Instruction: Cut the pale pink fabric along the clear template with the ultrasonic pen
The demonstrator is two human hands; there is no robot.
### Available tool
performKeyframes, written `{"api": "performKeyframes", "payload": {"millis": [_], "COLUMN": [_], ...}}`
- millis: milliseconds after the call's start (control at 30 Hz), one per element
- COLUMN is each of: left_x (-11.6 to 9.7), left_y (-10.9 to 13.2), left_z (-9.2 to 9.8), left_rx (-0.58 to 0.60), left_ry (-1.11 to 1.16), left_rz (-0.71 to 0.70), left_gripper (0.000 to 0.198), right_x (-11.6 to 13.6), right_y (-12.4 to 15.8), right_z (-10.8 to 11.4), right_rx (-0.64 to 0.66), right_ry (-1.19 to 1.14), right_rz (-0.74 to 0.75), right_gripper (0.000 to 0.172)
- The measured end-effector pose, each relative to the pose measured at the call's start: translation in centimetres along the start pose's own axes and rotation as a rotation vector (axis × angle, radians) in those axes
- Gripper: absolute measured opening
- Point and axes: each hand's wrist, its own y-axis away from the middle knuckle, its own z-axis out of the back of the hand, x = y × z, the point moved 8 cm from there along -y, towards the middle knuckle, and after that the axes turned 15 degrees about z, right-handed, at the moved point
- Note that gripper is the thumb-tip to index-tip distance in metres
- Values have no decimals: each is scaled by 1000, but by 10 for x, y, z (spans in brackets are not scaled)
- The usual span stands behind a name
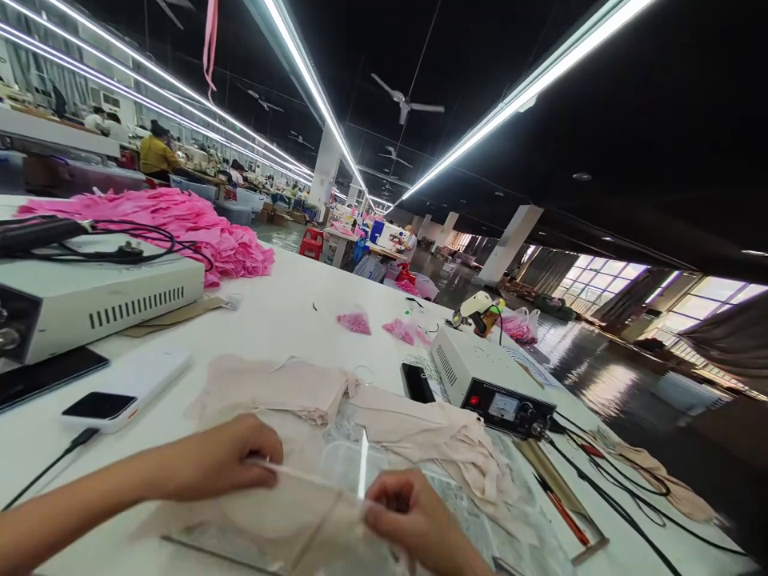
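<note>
A thin beige piece of fabric point(300, 508) is stretched between my two hands, low at the front of the white table. My left hand point(225, 456) pinches its upper edge on the left. On the right, the fingers of my right hand point(414, 516) are closed on the same edge. Below the fabric lies a clear, shiny sheet point(354, 452), partly covered. Just beyond my hands, a flat beige fabric stack point(276, 388) rests on the left. A looser beige fabric pile point(438, 436) spreads toward the right.
A metal box with a meter point(492, 380) and trailing cables stands at right, beside a black phone point(418, 382). Another vented box point(120, 292) and a white power bank point(129, 392) are at left. Pink fabric point(180, 228) is heaped behind. Slim orange tools point(567, 512) lie right.
</note>
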Motion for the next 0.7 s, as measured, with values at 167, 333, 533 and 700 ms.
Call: {"api": "performKeyframes", "payload": {"millis": [167,333,533,700], "left_x": [44,68,80,86], "left_y": [-42,-27,-5,5], "left_z": [63,38,9,8], "left_rx": [-268,-315,-289,-250], "left_ry": [-129,-293,-352,-373], "left_rz": [-136,-325,-405,-390], "left_gripper": [28,30,34,34], "right_x": [7,16,20,19], "right_y": [-63,-63,-39,-44], "right_z": [46,-6,-50,-62], "right_rx": [-324,-220,-73,9], "right_ry": [310,539,680,718], "right_rz": [238,581,670,669], "right_gripper": [20,22,23,24]}}
